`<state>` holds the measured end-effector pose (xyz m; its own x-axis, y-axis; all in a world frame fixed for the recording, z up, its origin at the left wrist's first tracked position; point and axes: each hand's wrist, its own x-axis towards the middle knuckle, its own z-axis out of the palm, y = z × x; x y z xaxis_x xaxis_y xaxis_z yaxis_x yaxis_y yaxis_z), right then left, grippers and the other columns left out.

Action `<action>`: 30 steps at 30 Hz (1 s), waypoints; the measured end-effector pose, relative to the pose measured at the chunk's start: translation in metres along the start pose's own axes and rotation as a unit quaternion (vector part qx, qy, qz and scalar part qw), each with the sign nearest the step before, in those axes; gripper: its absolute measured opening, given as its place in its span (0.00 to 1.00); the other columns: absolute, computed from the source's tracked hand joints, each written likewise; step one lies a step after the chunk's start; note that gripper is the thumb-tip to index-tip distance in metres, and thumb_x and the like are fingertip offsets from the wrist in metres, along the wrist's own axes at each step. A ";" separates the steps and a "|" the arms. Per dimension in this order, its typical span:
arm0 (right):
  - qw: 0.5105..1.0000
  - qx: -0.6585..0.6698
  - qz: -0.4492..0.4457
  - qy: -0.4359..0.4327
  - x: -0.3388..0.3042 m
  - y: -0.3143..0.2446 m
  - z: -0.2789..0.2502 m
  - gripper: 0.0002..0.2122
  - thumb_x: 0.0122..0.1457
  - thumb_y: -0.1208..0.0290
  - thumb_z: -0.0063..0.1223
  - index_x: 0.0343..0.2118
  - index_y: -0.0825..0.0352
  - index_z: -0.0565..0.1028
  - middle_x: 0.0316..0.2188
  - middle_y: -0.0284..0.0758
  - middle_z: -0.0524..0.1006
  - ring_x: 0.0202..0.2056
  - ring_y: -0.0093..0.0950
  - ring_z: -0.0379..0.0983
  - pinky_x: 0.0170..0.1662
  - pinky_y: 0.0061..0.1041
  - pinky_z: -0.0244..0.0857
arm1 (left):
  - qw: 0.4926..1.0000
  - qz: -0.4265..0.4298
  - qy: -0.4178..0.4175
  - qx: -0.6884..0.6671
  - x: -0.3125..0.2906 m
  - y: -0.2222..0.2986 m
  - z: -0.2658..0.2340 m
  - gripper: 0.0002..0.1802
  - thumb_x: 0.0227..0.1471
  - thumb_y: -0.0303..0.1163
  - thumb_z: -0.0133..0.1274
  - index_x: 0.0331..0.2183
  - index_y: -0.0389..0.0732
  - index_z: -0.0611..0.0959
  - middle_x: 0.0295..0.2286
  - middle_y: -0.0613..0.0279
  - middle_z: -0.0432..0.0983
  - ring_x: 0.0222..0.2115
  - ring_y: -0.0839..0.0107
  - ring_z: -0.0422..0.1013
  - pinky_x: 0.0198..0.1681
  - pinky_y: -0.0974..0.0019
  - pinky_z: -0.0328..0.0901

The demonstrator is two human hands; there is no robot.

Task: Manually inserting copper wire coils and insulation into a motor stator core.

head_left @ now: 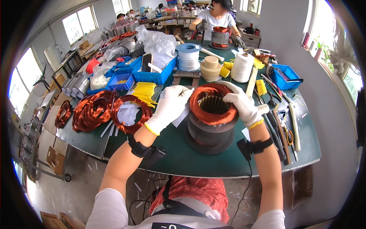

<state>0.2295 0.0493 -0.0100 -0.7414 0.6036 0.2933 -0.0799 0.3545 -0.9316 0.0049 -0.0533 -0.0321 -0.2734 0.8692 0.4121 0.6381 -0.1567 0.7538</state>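
Note:
A dark grey motor stator stands upright on a round black base in front of me. Its red-brown copper winding rings the top, and slots show inside the bore. My left hand, in a white glove with a yellow cuff, is beside the winding's left edge. Its thumb and fingertips are pinched together; what they hold, if anything, is too small to name. Gloved the same way, my right hand wraps over the winding's right side, fingers curled onto the inner rim.
Copper wire coils and yellow strips lie left. Behind stand a blue bin with plastic bags, a wire spool and a white thread cone. Scissors and rods lie right. Across the table, a person handles another stator.

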 end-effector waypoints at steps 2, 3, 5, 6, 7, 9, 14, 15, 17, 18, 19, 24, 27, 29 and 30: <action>0.999 0.017 0.040 0.023 0.002 0.013 -0.001 0.29 0.47 0.74 0.43 0.57 0.75 0.67 0.51 0.42 0.72 0.53 0.29 0.68 0.59 0.23 0.58 | 0.997 0.056 0.037 0.046 0.005 0.004 0.001 0.14 0.56 0.35 0.56 0.33 0.31 0.84 0.23 0.56 0.80 0.24 0.73 0.72 0.31 0.66 0.67; 0.997 0.032 0.048 0.043 0.000 0.013 0.002 0.30 0.46 0.75 0.44 0.57 0.75 0.67 0.51 0.42 0.73 0.53 0.28 0.68 0.58 0.22 0.59 | 0.997 0.056 0.033 0.047 0.011 0.006 0.002 0.14 0.56 0.35 0.56 0.33 0.31 0.84 0.23 0.56 0.80 0.24 0.73 0.72 0.31 0.66 0.67; 0.996 0.037 0.062 0.053 0.001 0.009 0.000 0.30 0.46 0.75 0.44 0.57 0.75 0.67 0.51 0.42 0.73 0.52 0.28 0.68 0.57 0.21 0.60 | 0.995 0.068 -0.010 0.073 0.030 0.011 0.001 0.14 0.55 0.35 0.57 0.31 0.30 0.84 0.22 0.58 0.79 0.24 0.76 0.71 0.30 0.67 0.67; 0.995 0.038 0.073 0.061 0.002 0.007 -0.002 0.30 0.45 0.75 0.44 0.57 0.75 0.67 0.50 0.42 0.73 0.52 0.28 0.68 0.56 0.21 0.60 | 0.996 0.035 -0.059 0.052 0.040 0.016 -0.003 0.15 0.56 0.38 0.56 0.29 0.33 0.84 0.20 0.55 0.77 0.21 0.69 0.70 0.29 0.65 0.66; 0.995 0.038 0.070 0.063 0.002 0.014 -0.003 0.30 0.45 0.75 0.44 0.57 0.75 0.67 0.50 0.42 0.73 0.52 0.28 0.68 0.56 0.21 0.60 | 0.994 0.008 -0.108 0.014 0.051 0.013 -0.007 0.17 0.56 0.39 0.56 0.30 0.32 0.84 0.21 0.58 0.78 0.24 0.75 0.70 0.30 0.66 0.66; 0.993 0.058 0.028 0.102 0.001 0.026 0.001 0.29 0.43 0.76 0.45 0.53 0.78 0.69 0.46 0.41 0.75 0.48 0.28 0.70 0.54 0.22 0.62 | 0.975 -0.012 -0.219 0.019 0.059 0.012 -0.019 0.20 0.57 0.42 0.56 0.31 0.31 0.83 0.24 0.59 0.79 0.26 0.77 0.70 0.31 0.67 0.66; 0.990 0.074 0.074 0.096 -0.004 0.019 0.002 0.28 0.44 0.77 0.46 0.54 0.76 0.69 0.45 0.39 0.75 0.45 0.24 0.70 0.51 0.20 0.63 | 0.986 0.017 -0.153 0.060 0.040 0.008 -0.010 0.17 0.58 0.39 0.53 0.32 0.31 0.81 0.27 0.50 0.78 0.29 0.66 0.73 0.35 0.62 0.67; 0.991 0.073 0.050 0.104 -0.004 0.021 0.004 0.28 0.45 0.76 0.46 0.55 0.75 0.69 0.43 0.37 0.75 0.40 0.21 0.69 0.46 0.17 0.64 | 0.992 0.020 -0.113 0.046 0.029 0.005 -0.007 0.16 0.59 0.38 0.53 0.32 0.32 0.81 0.27 0.50 0.78 0.28 0.64 0.74 0.34 0.62 0.67; 0.990 0.070 0.028 0.116 -0.004 0.020 0.002 0.29 0.46 0.75 0.45 0.56 0.73 0.69 0.42 0.35 0.75 0.34 0.18 0.69 0.41 0.15 0.64 | 0.997 0.047 -0.055 0.017 0.015 0.004 0.000 0.15 0.59 0.37 0.55 0.32 0.32 0.80 0.24 0.60 0.76 0.26 0.75 0.69 0.32 0.69 0.66; 0.991 0.068 0.067 0.098 -0.005 0.013 0.002 0.28 0.45 0.77 0.46 0.55 0.74 0.69 0.43 0.36 0.75 0.38 0.20 0.69 0.44 0.17 0.64 | 0.997 0.077 -0.010 0.021 0.011 0.003 0.002 0.15 0.59 0.38 0.55 0.31 0.32 0.80 0.24 0.59 0.77 0.25 0.73 0.70 0.31 0.68 0.66; 0.989 0.066 0.108 0.080 -0.005 0.010 0.003 0.28 0.45 0.79 0.46 0.54 0.75 0.69 0.44 0.37 0.75 0.42 0.22 0.69 0.47 0.18 0.64 | 0.997 0.076 -0.010 0.021 0.012 0.002 0.003 0.15 0.59 0.38 0.55 0.31 0.32 0.80 0.24 0.59 0.77 0.25 0.73 0.70 0.31 0.68 0.66; 0.980 0.153 0.050 0.114 -0.003 0.023 0.002 0.28 0.45 0.80 0.45 0.54 0.75 0.69 0.44 0.36 0.75 0.43 0.22 0.70 0.49 0.19 0.64 | 0.986 -0.003 -0.163 0.019 0.050 0.015 -0.011 0.19 0.59 0.40 0.54 0.34 0.30 0.82 0.27 0.58 0.78 0.29 0.75 0.70 0.36 0.67 0.66; 0.989 0.069 0.060 0.120 -0.003 0.020 0.004 0.28 0.44 0.79 0.46 0.54 0.76 0.69 0.44 0.38 0.75 0.44 0.24 0.70 0.50 0.20 0.64 | 0.974 -0.069 -0.216 -0.023 0.052 0.019 -0.020 0.20 0.59 0.42 0.53 0.36 0.31 0.82 0.27 0.65 0.77 0.30 0.79 0.68 0.35 0.70 0.65; 0.989 0.054 0.061 0.120 -0.001 0.018 0.006 0.28 0.44 0.76 0.46 0.53 0.78 0.70 0.43 0.39 0.76 0.44 0.25 0.70 0.51 0.21 0.63 | 0.970 -0.088 -0.221 0.042 0.050 0.015 -0.023 0.16 0.61 0.38 0.49 0.38 0.32 0.80 0.31 0.66 0.76 0.34 0.79 0.67 0.41 0.70 0.64; 0.989 0.069 0.040 0.123 0.002 0.022 0.006 0.28 0.44 0.76 0.46 0.52 0.78 0.70 0.43 0.40 0.76 0.44 0.25 0.70 0.51 0.21 0.63 | 0.968 -0.093 -0.229 0.047 0.050 0.018 -0.020 0.16 0.61 0.38 0.49 0.38 0.32 0.80 0.31 0.66 0.76 0.34 0.79 0.67 0.41 0.70 0.64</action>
<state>0.2222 0.0535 -0.0310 -0.5651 0.7878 0.2449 -0.1306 0.2077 -0.9694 -0.0118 -0.0216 0.0120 -0.0553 0.9984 -0.0135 0.6774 0.0474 0.7341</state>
